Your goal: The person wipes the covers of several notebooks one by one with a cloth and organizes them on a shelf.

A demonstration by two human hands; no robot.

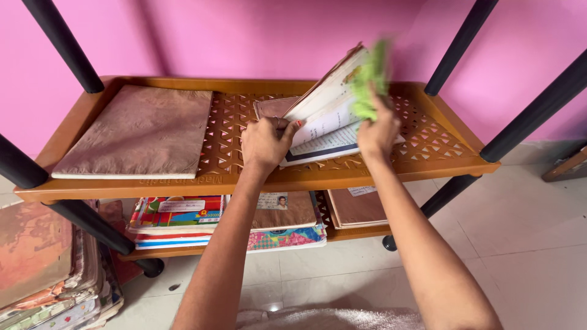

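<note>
Two hands worked on one orange shelf: left hand gripped a tilted book, right hand clutched a green cloth; one brown-covered book lay left.

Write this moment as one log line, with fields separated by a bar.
left hand: lifts open book | right hand: holds blurred green cloth on page | place: perforated brown plastic shelf | beside: brown-covered flat book

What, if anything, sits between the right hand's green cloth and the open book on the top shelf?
Nothing visible: the right hand holds the green cloth right against the open book, which the left hand props up on the shelf.
</note>
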